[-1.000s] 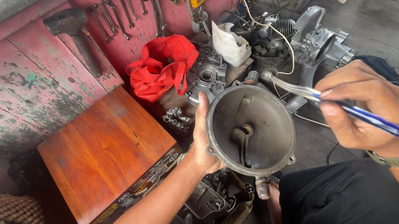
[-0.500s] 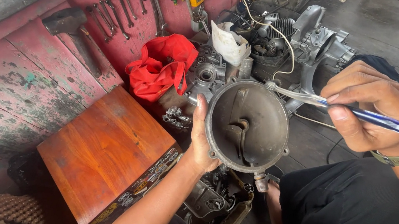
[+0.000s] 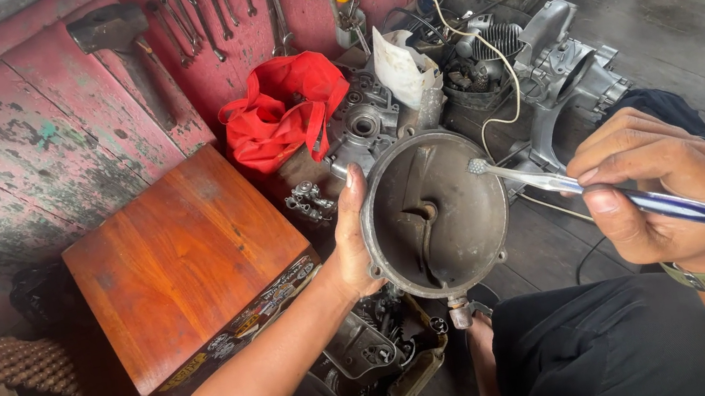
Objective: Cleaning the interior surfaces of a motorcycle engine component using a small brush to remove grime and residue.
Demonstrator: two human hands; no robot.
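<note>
The left hand point(image 3: 351, 250) has its grip closed around the rim of a round grey metal cover point(image 3: 433, 213), held upright above the floor beside a wooden box point(image 3: 184, 262). The right hand point(image 3: 653, 188) pinches a blue toothbrush point(image 3: 616, 196), its bristles at the cover's upper edge.

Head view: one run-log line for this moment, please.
left hand: holds round metal cover | right hand: holds toothbrush, bristles at cover rim | wooden box beside
</note>
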